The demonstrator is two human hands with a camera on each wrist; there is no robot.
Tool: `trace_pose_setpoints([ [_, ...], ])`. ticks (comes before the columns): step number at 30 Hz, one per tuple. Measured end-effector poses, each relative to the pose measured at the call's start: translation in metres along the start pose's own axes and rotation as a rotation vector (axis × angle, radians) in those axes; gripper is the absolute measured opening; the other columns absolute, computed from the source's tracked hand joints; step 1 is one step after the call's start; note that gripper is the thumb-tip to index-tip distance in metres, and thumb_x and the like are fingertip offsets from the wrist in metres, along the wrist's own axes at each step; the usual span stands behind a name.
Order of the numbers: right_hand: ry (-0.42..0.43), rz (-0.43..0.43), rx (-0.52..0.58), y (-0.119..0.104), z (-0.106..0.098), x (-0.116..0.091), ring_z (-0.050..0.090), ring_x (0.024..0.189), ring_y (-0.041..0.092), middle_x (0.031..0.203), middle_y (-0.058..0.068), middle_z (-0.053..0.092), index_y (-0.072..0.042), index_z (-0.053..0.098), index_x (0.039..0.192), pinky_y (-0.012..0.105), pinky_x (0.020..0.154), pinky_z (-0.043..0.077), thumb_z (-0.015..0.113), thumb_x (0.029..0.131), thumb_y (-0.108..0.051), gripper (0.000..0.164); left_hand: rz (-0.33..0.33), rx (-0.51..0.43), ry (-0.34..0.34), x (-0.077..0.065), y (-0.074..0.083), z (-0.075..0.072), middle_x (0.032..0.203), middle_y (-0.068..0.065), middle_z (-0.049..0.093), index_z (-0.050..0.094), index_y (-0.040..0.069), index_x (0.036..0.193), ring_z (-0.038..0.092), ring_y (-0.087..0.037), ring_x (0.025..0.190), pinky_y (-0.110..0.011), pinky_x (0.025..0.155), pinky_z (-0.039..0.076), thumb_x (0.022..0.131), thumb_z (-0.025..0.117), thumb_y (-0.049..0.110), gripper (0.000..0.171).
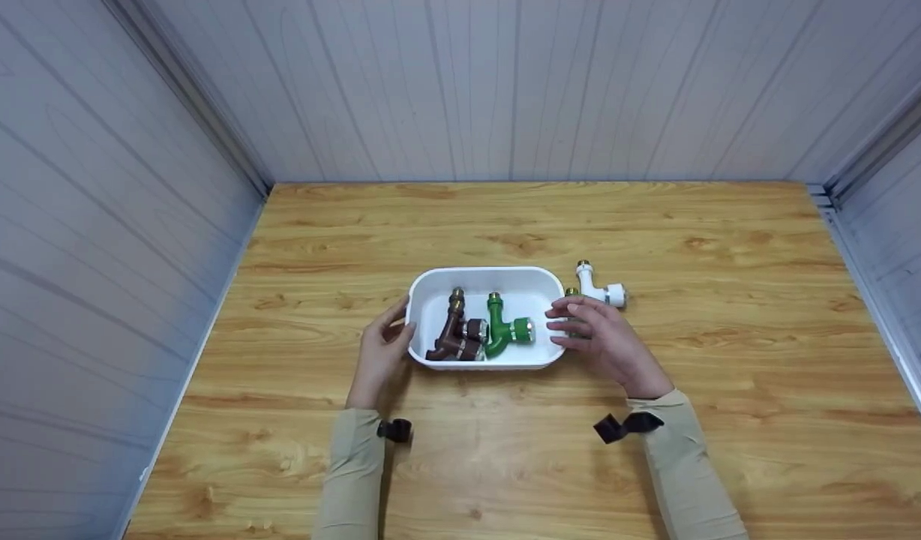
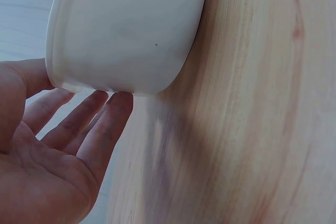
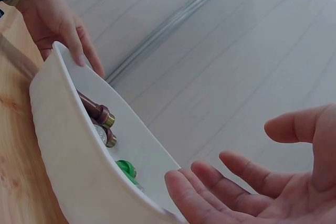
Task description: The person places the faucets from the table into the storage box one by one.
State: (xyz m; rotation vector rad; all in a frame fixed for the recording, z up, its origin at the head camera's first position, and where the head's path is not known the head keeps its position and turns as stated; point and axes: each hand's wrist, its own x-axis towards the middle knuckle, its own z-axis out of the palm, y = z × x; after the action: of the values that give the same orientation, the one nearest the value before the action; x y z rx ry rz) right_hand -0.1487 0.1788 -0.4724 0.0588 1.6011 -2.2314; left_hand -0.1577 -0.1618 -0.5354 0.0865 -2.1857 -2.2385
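A white plastic tub (image 1: 498, 365) stands on the wooden table. At its left end my left hand (image 1: 382, 352) grips the wall, thumb over the rim and fingertips against the outside, as the left wrist view shows with the hand (image 2: 63, 166). Inside lie two brown taps (image 1: 450, 341), overlapping at the left, and a green tap (image 1: 501, 334) right of them. My right hand (image 1: 610, 341) hovers at the tub's right end with fingers loosely spread; in the right wrist view that hand (image 3: 252, 192) holds nothing. Another green tap (image 1: 572, 292) is mostly hidden behind it.
A white tap (image 1: 592, 289) lies on the table (image 1: 460, 225) just beyond my right hand, to the right of the tub. Pale panelled walls (image 1: 468, 90) enclose the table at the back and on both sides.
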Motion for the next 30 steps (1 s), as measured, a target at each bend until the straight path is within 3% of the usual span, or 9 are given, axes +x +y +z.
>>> trace_pose_setpoints([
  [7, 0.006, -0.018, 0.002, 0.0, -0.012, -0.004, 0.054, 0.115, 0.038, 0.124, 0.025, 0.053, 0.009, 0.048, 0.125, 0.048, 0.097, 0.047, 0.045, 0.102, -0.018, 0.036, -0.015, -0.015, -0.027, -0.006, 0.015, 0.0, 0.128, -0.035, 0.048, 0.046, -0.005, 0.137, 0.051, -0.051, 0.113, -0.055, 0.094, 0.047, 0.091, 0.055, -0.009, 0.047],
  [13, 0.034, -0.037, 0.024, 0.003, -0.026, -0.009, 0.055, 0.113, 0.037, 0.122, 0.024, 0.055, 0.009, 0.049, 0.123, 0.048, 0.097, 0.047, 0.047, 0.101, -0.019, 0.035, 0.029, 0.057, -0.046, -0.01, 0.026, 0.002, 0.127, -0.036, 0.048, 0.044, -0.01, 0.136, 0.052, -0.051, 0.111, -0.054, 0.091, 0.049, 0.091, 0.054, -0.009, 0.046],
  [21, 0.063, -0.044, 0.006, 0.003, -0.042, -0.015, 0.05, 0.119, 0.043, 0.125, 0.026, 0.054, 0.01, 0.047, 0.125, 0.051, 0.1, 0.043, 0.046, 0.102, -0.022, 0.04, 0.042, 0.068, -0.011, 0.0, 0.001, -0.003, 0.124, -0.03, 0.054, 0.049, -0.002, 0.137, 0.058, -0.045, 0.107, -0.045, 0.087, 0.054, 0.092, 0.057, -0.005, 0.046],
  [30, 0.077, -0.057, 0.025, 0.006, -0.059, -0.019, 0.055, 0.113, 0.038, 0.125, 0.026, 0.054, 0.012, 0.046, 0.126, 0.055, 0.102, 0.039, 0.047, 0.102, -0.023, 0.042, 0.01, 0.013, -0.003, -0.002, 0.004, 0.0, 0.125, -0.028, 0.052, 0.049, 0.0, 0.137, 0.055, -0.046, 0.11, -0.044, 0.087, 0.054, 0.091, 0.055, -0.007, 0.047],
])
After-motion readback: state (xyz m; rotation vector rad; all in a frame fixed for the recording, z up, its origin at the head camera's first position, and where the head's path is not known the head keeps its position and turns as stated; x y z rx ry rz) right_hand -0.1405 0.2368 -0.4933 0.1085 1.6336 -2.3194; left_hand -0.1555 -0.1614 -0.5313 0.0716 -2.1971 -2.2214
